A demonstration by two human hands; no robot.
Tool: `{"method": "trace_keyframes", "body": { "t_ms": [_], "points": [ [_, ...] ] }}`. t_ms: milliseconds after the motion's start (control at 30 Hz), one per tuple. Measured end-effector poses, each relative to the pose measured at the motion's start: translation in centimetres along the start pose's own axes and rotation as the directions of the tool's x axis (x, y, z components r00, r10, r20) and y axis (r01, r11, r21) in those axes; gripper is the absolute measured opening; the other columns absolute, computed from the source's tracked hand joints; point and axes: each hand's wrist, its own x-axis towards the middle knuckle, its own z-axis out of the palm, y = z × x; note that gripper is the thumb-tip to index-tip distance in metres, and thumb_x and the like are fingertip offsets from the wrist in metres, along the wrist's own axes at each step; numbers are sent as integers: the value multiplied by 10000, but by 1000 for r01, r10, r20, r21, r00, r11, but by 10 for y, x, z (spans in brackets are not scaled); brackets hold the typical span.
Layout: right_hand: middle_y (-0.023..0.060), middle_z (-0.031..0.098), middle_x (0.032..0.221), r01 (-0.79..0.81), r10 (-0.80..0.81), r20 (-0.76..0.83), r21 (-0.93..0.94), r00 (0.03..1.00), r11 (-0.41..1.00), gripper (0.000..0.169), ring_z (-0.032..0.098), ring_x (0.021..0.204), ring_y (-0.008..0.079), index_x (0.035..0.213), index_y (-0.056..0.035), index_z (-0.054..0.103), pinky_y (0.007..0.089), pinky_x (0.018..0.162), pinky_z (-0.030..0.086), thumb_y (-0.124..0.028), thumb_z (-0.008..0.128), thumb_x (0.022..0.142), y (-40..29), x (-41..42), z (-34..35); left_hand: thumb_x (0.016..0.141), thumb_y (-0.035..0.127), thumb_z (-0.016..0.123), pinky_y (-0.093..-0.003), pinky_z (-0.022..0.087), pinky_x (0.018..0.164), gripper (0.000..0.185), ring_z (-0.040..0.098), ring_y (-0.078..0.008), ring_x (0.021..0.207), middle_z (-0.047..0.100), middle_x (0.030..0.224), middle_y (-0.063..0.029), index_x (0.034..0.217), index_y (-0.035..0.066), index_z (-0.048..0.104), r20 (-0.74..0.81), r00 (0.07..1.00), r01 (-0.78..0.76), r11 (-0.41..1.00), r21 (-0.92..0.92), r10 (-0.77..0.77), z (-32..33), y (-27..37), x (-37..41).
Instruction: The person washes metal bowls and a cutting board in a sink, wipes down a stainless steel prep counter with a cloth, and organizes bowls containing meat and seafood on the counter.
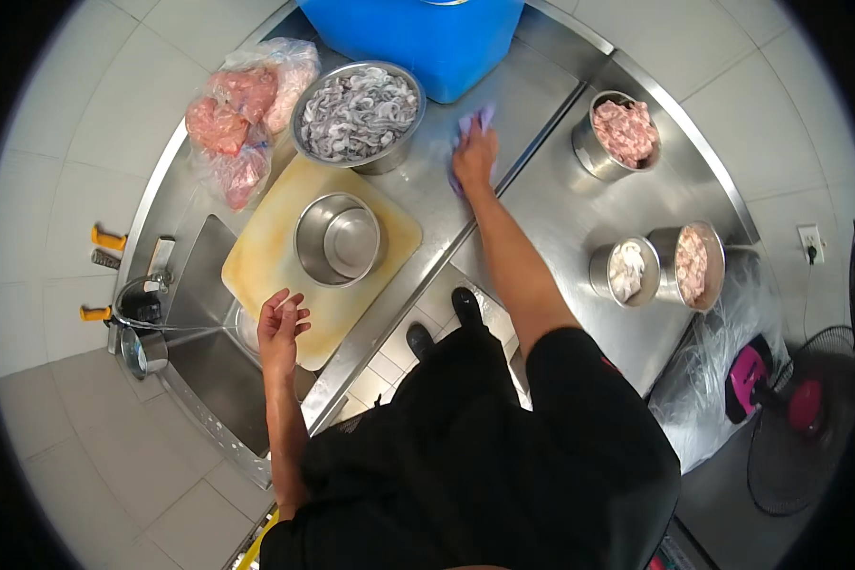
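My right hand (476, 157) grips a purple cloth (479, 117) against the stainless steel counter (427, 192), below the blue container (427, 43). Fingers half curled, my left hand (282, 324) is raised over the lower left edge of a yellowed cutting board (392, 235); a small pale thing shows near its fingertips, too small to identify. On the board stands a steel pot (338, 240) with nothing seen inside. Behind it, a large steel bowl (358, 114) holds grey-white strips that look like squid or cuttlefish.
Plastic bags of raw meat (235, 121) lie at the back left, above the sink (214, 356), where a thin water stream runs. Steel pots of pink meat (623, 135) and pale pieces (627, 271) stand right. A fan (791, 420) and clear plastic bag (719, 370) are further right.
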Motion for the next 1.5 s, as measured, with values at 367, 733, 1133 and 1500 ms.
{"method": "trace_keyframes", "body": {
  "t_ms": [367, 733, 1133, 1500],
  "points": [
    [173, 549, 1196, 394, -575, 674, 424, 464, 815, 435, 454, 1181, 330, 1140, -173, 635, 456, 1027, 317, -57, 549, 730, 55, 13, -19, 830, 120, 525, -276, 525, 454, 205, 614, -184, 587, 616, 865, -133, 990, -6, 508, -91, 961, 247, 959, -141, -261, 49, -44, 66],
    [177, 538, 1147, 540, -564, 510, 213, 650, 814, 339, 417, 1172, 397, 1145, -107, 613, 528, 1019, 287, -127, 502, 826, -31, -102, -46, 810, 6, 477, -291, 579, 504, 98, 636, -201, 588, 633, 799, -124, 877, -6, 547, -137, 977, 108, 936, -335, -162, 55, 0, 48],
    [259, 493, 1198, 522, -356, 555, -171, 752, 836, 521, 408, 1174, 452, 1286, -140, 515, 539, 1011, 295, -89, 557, 770, -9, -77, -43, 842, 10, 476, -324, 597, 625, 117, 665, -282, 694, 630, 891, -191, 958, -6, 488, -302, 933, 0, 841, -541, -195, -34, -34, 0],
    [242, 560, 1148, 496, -270, 620, -223, 736, 839, 406, 543, 1057, 385, 1160, -96, 606, 436, 904, 445, -61, 582, 756, -47, -119, -72, 801, 7, 517, -298, 588, 549, 221, 650, -202, 673, 624, 888, -119, 1020, -19, 519, -370, 909, -57, 824, -564, -190, -201, -79, -54]
  ]
}}
